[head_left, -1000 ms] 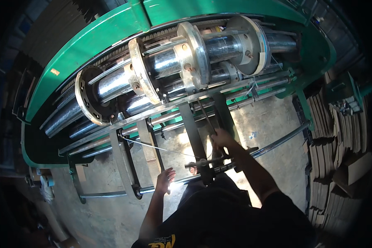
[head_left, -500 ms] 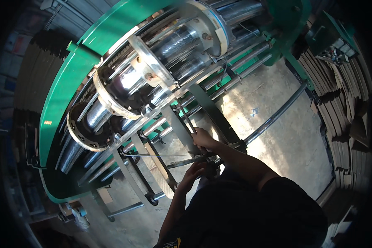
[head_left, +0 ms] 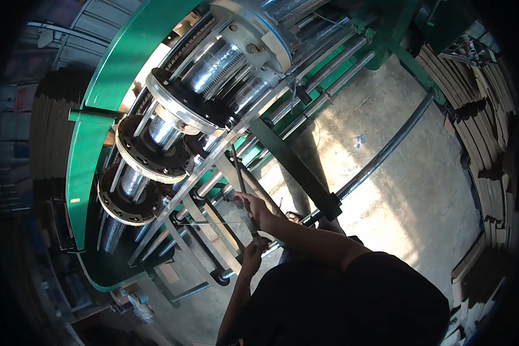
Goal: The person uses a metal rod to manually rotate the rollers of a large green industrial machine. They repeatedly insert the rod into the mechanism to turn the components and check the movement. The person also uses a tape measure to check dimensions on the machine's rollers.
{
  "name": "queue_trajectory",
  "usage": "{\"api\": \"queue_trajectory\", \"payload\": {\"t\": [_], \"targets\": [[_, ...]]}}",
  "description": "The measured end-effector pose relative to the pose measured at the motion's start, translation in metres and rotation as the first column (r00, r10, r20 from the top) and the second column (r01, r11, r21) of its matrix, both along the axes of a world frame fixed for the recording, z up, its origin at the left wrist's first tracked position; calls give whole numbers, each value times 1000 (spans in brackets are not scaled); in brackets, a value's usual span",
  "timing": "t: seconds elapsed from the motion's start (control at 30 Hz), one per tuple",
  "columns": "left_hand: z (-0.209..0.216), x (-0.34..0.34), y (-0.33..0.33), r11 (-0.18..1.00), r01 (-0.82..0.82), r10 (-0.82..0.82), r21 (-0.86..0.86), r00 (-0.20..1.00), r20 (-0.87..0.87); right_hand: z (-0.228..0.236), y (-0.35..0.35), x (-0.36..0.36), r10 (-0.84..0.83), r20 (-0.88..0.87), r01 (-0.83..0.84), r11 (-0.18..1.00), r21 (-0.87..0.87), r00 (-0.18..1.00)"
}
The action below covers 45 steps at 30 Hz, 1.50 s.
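Note:
My right hand (head_left: pixel 256 211) is closed around a dark metal rod (head_left: pixel 239 170), which slants up and away toward the machine's long rail (head_left: pixel 197 175). Just below it, my left hand (head_left: pixel 254 254) has its fingers curled at the rod's lower end; the grip is partly hidden. Beside the hands, flat arms reach out from the machine: a dark one (head_left: pixel 291 164) on the right and a pale, ribbed one (head_left: pixel 222 248) on the left. Beyond the rail, the large machine carries shiny rollers (head_left: pixel 216 66) with round flanges (head_left: pixel 181 109) inside a green frame (head_left: pixel 101 138).
A curved metal tube (head_left: pixel 395 141) crosses above the sunlit concrete floor (head_left: pixel 357 173) on my right. Stacked brown cardboard sheets (head_left: pixel 470 138) stand at the far right, with another stack (head_left: pixel 57 121) at the left. A small cardboard piece (head_left: pixel 168 273) lies at lower left.
My right hand has moved left and slightly lower with the rod. My left hand has shifted a little left and closed more tightly. The whole view has shifted, and the machine appears turned.

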<state>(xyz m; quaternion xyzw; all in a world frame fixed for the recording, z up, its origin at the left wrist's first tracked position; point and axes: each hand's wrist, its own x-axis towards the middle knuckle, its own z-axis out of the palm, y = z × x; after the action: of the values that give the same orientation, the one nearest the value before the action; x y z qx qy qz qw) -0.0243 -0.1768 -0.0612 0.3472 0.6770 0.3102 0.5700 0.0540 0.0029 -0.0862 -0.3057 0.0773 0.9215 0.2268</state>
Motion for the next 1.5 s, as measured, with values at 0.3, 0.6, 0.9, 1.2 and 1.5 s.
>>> {"api": "queue_trajectory", "payload": {"t": [0.3,0.6,0.9,1.2,1.5], "targets": [[129,-24,56,912,399,-251,-88,375,-892,-14,15,20,196,-161,-167,970,176,967],[98,27,68,433,-829,735,355,552,393,-12,19,5,82,-326,-37,989,142,942],[91,-13,88,398,-882,640,254,465,612,-15,36,32,295,-481,-150,937,317,826],[141,-3,167,670,-526,572,524,815,86,-22,28,105,867,147,-330,22,944,476],[154,51,193,963,117,-9,242,915,-404,-16,-59,21,614,305,-510,187,840,728]]}}
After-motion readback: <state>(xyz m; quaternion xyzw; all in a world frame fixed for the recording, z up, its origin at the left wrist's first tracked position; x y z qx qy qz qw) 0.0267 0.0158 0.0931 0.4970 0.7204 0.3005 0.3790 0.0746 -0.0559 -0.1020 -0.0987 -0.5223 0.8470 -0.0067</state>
